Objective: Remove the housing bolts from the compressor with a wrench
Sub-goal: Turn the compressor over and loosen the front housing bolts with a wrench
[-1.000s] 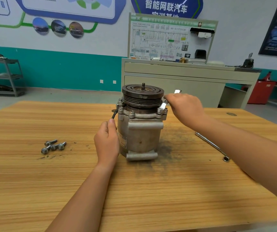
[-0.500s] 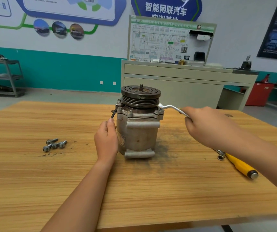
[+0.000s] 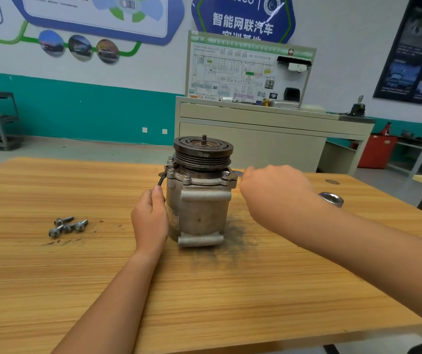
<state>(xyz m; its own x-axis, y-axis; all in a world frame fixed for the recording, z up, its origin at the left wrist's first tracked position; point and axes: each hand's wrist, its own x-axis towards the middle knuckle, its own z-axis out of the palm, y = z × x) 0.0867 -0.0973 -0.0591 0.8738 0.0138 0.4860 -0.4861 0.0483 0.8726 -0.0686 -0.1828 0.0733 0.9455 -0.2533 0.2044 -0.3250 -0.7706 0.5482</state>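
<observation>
Just swung the wrench [image 3: 331, 199] from 1 o'clock to 3 o'clock off the compressor [image 3: 199, 208], mid-table [image 3: 51, 290], so probably loosening the right-flange bolt [image 3: 226, 174]. Gripping its handle with curled right hand [image 3: 276, 192]; clasping the compressor's 9 o'clock side with left hand [image 3: 149, 221]. Reads "LINK&CO" and "智能网联汽车" on the sign [image 3: 243, 19] at 12 o'clock.

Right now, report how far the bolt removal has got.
Done: several loose bolts lie left of the compressor. In hand: the right hand holds the wrench at a right-side flange bolt while the left hand steadies the body. Left: at least three flange bolts still seated.
</observation>
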